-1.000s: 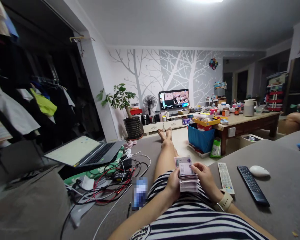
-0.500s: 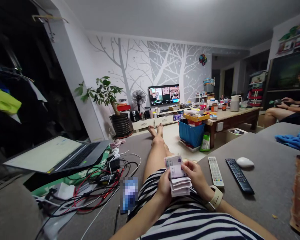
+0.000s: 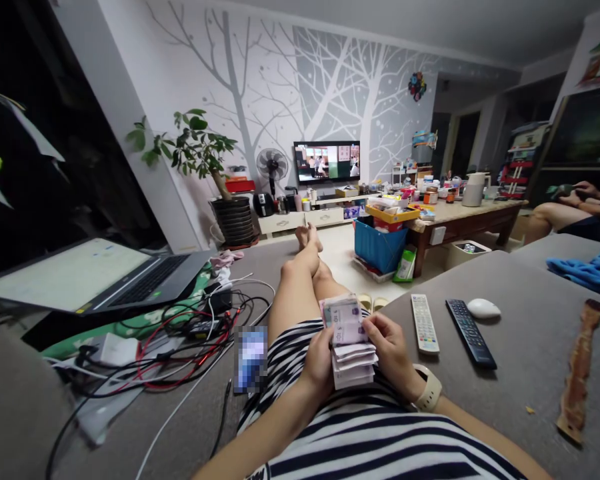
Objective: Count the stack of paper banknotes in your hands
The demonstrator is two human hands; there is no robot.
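A stack of folded purple banknotes [image 3: 353, 367] rests over the striped cloth on my lap, its top notes fanned away from me. Closed on the left edge of the stack is my left hand [image 3: 320, 363], thumb on top. My right hand [image 3: 391, 348], with a pale watch on its wrist, pinches the right edge of the upper notes between thumb and fingers. Folded layers show below the top notes at the near end.
To the left lie a laptop [image 3: 150, 277], tangled cables [image 3: 180, 353] and a blurred-out phone [image 3: 251, 360]. On the right are a white remote [image 3: 424, 325], a black remote [image 3: 470, 333] and a white mouse [image 3: 483, 309]. Another person [image 3: 575, 207] sits at the far right.
The view has tilted down and shifted slightly. Both hands still hold the banknotes, and the top notes lie a little differently, spread further over one another.
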